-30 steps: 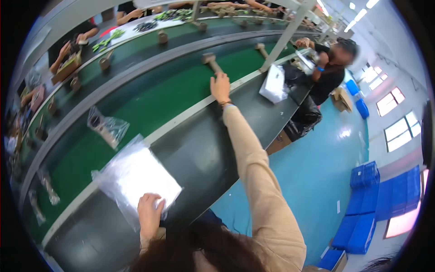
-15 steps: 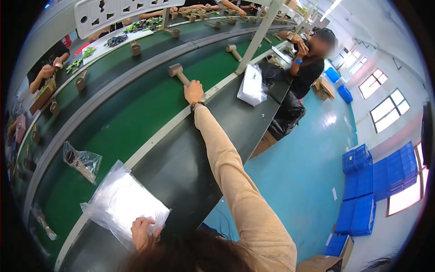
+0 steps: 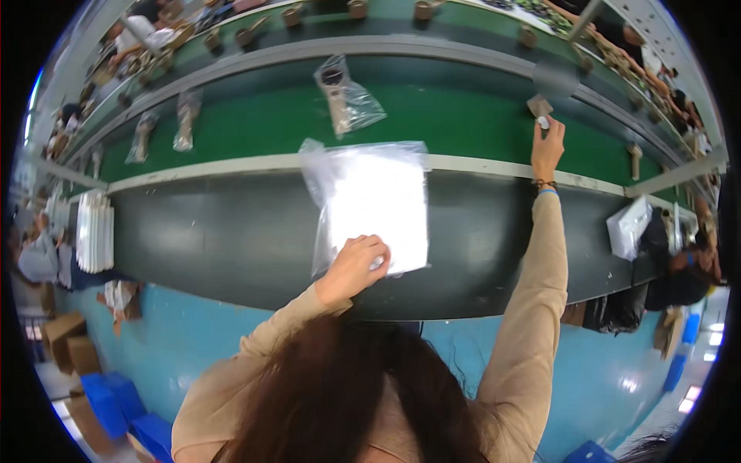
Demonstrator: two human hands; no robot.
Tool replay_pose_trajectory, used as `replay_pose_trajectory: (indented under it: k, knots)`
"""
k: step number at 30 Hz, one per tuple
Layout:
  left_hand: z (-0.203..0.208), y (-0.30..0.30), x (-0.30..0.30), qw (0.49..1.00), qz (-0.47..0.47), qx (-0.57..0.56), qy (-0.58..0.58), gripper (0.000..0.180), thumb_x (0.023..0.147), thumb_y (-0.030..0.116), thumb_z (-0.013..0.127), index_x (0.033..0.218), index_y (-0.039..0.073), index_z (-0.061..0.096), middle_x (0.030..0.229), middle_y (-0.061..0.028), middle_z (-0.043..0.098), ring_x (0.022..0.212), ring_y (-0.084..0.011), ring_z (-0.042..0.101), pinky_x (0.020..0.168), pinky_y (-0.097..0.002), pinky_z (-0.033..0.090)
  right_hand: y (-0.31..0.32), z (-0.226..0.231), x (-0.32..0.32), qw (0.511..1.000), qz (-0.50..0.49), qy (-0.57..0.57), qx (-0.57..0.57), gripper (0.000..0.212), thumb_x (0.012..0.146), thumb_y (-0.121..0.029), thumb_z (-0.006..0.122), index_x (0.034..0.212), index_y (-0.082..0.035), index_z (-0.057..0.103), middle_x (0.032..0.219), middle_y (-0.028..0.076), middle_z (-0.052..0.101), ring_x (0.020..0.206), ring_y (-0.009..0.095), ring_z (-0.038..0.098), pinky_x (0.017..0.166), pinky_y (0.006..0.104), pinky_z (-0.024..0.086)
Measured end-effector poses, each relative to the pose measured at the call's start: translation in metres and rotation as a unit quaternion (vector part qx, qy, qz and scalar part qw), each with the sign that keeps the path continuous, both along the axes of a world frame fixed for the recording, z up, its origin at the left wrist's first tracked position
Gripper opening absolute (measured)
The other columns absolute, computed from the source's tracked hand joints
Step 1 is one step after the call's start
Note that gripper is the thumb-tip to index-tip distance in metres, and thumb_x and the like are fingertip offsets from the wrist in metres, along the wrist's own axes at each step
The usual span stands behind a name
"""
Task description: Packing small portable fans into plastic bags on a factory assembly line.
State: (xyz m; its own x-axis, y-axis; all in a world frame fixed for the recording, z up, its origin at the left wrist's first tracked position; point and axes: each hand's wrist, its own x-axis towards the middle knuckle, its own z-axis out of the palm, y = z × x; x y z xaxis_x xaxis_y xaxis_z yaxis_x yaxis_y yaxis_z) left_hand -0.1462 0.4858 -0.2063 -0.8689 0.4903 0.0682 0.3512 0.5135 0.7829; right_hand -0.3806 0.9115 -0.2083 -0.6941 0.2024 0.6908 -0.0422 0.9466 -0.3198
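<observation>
Right hand (image 3: 548, 148) has its grip clamped on a brown mallet-shaped piece (image 3: 539, 105) over the flat green belt (image 3: 455, 108), long axis pointing away, head at the far end. Left hand (image 3: 353, 268) curls on clear plastic bags (image 3: 378, 201), can't tell if it's pinching.

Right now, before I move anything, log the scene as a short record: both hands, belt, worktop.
Left hand: resting on the near part of a stack of clear bags
Right hand: reaching over the belt, fingers at a tan tool; firmness of grip unclear
Green belt: bagged tool beyond the stack, more bagged ones farther left, unbagged tan piece at right
Dark worktop: stack near the middle, white packet toward the right end
</observation>
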Motion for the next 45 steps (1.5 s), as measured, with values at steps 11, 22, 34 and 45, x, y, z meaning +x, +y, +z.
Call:
replay_pose_trajectory:
  k: [11,22,34,45]
  knots:
    - [-0.022,0.007,0.001,0.994,0.061,0.091,-0.003,0.007,0.076,0.011,0.062,0.081,0.010,0.057,0.075,-0.0056,0.063,0.076,-0.0274,0.061,0.076,-0.0403,0.039,-0.057,-0.026,-0.003,0.991,0.133,0.034,-0.008,0.031,0.085,-0.015,0.069,0.110,0.000,0.056,0.109,0.016,0.056,0.100,0.033,0.058,0.087,0.0381,0.047]
    - [-0.031,-0.010,-0.010,0.994,0.009,0.110,-0.014,0.012,0.082,0.013,0.066,0.082,0.003,0.061,0.081,-0.0105,0.064,0.079,-0.0279,0.062,0.075,-0.0396,0.045,-0.043,-0.043,-0.003,0.987,0.045,-0.001,-0.154,0.037,0.075,-0.021,0.076,0.096,-0.003,0.053,0.088,0.009,0.054,0.080,0.022,0.054,0.075,0.0372,0.046]
    - [-0.002,-0.024,-0.016,0.987,0.071,0.073,-0.126,0.013,0.081,0.005,0.071,0.092,0.000,0.067,0.075,-0.0070,0.064,0.066,-0.0139,0.060,0.063,-0.0262,0.048,-0.047,-0.029,-0.011,0.954,-0.004,-0.015,-0.299,0.027,0.088,-0.032,0.061,0.100,-0.007,0.060,0.094,0.015,0.068,0.089,0.035,0.064,0.079,0.0453,0.048]
    - [-0.014,-0.028,-0.017,0.986,0.041,0.104,-0.127,0.012,0.082,0.006,0.069,0.090,-0.003,0.066,0.081,-0.0104,0.067,0.075,-0.0178,0.065,0.072,-0.0278,0.051,-0.064,-0.018,-0.110,0.976,0.121,-0.090,0.158,0.047,0.074,-0.019,0.060,0.121,-0.018,0.059,0.123,0.013,0.060,0.119,0.033,0.054,0.103,0.0541,0.034]
